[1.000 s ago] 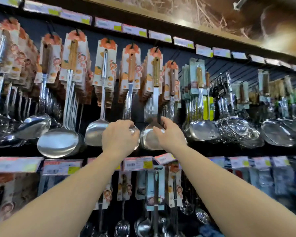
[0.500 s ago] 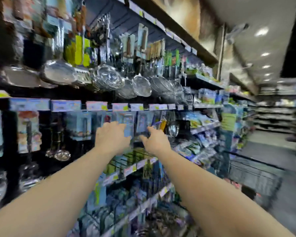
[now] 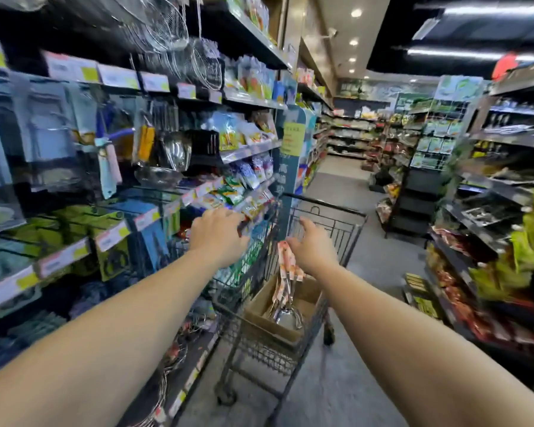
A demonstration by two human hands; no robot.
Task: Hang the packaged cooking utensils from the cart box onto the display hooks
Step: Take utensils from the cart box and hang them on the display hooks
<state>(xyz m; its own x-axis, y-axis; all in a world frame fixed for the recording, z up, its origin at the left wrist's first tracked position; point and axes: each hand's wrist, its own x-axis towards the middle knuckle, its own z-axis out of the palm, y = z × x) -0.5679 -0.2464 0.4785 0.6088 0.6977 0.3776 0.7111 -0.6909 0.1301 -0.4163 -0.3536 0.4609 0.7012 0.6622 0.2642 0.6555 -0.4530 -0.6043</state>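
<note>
A cardboard box (image 3: 261,303) sits inside a wire shopping cart (image 3: 327,204) in the aisle. Packaged utensils (image 3: 285,266) with orange-and-white cards stand upright in the box, and their shiny metal heads (image 3: 285,317) rest near its bottom. My right hand (image 3: 313,246) hovers just above the tops of the cards, fingers spread, holding nothing. My left hand (image 3: 219,235) is out over the cart's left rim, beside the shelf edge, and it too holds nothing. The display hooks (image 3: 154,140) with hanging kitchen goods are on the left shelving, blurred.
Shelving with price tags (image 3: 111,234) runs close along the cart's left side. Wire strainers (image 3: 198,60) hang high on the left. More shelves (image 3: 487,211) line the right of the aisle. The grey floor (image 3: 346,186) stretches ahead beyond the cart.
The view has swung from the wall of hanging ladles to the right and down onto the aisle and cart. Both hands came away from the ladles and now reach over the cart box.
</note>
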